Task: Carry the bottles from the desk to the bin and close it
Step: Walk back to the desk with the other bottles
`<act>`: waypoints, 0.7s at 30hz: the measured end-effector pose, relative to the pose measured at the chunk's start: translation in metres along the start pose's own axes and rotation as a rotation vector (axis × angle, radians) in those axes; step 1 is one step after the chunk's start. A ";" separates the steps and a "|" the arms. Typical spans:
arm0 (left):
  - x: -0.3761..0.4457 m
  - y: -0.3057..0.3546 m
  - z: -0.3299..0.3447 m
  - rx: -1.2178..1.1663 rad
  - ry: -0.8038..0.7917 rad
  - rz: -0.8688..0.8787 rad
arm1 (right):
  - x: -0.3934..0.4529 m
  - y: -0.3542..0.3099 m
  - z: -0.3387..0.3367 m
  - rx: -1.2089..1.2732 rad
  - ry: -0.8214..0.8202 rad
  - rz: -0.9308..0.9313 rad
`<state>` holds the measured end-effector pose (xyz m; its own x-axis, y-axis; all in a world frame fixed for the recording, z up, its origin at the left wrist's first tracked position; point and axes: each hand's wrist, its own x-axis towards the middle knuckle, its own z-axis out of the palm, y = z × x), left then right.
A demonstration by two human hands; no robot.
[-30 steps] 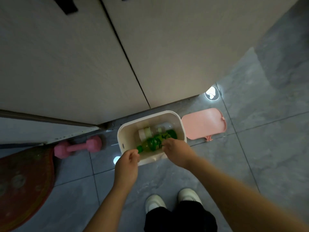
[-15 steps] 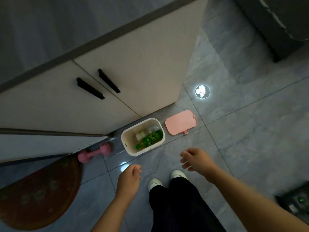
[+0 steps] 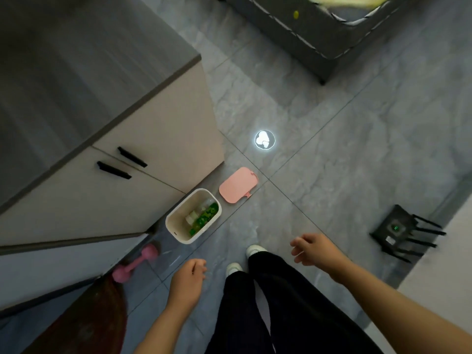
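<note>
Bin (image 3: pixel 176 226): cream, open-topped, centre of frame on the grey tile floor (image 3: pixel 319 175), just beside the cabinet (image 3: pixel 158 149) base
Bottles: green bottle (image 3: pixel 205 217) and pale capped bottle (image 3: pixel 195 213) lying side by side inside the bin
Lid (image 3: pixel 238 184): pink, flat on the floor just right of and above the bin; off
Left hand (image 3: pixel 187 278): lower centre, empty, fingers loosely curled
Right hand (image 3: pixel 315 250): right of centre, empty, fingers spread and relaxed
Dumbbell (image 3: pixel 135 263): pink, lower left of the bin
Router (image 3: pixel 398 229): black, right edge
</note>
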<state>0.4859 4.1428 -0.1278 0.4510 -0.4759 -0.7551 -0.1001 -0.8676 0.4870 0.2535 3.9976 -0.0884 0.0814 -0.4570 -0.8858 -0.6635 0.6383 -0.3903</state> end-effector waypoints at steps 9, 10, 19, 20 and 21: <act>-0.033 0.017 -0.009 0.372 -0.142 0.137 | -0.062 0.113 -0.034 0.270 0.179 0.156; -0.036 0.021 -0.008 0.424 -0.151 0.156 | -0.069 0.128 -0.038 0.316 0.202 0.185; -0.037 0.074 0.020 0.629 -0.149 0.219 | -0.094 0.209 -0.072 0.482 0.329 0.282; -0.035 0.082 0.026 0.618 -0.149 0.221 | -0.092 0.210 -0.081 0.491 0.344 0.276; -0.032 0.090 0.034 0.586 -0.147 0.215 | -0.090 0.211 -0.095 0.509 0.361 0.276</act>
<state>0.4320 4.0745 -0.0750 0.2447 -0.6267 -0.7398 -0.6614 -0.6658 0.3452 0.0360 4.1149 -0.0668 -0.3524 -0.3575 -0.8649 -0.1845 0.9326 -0.3103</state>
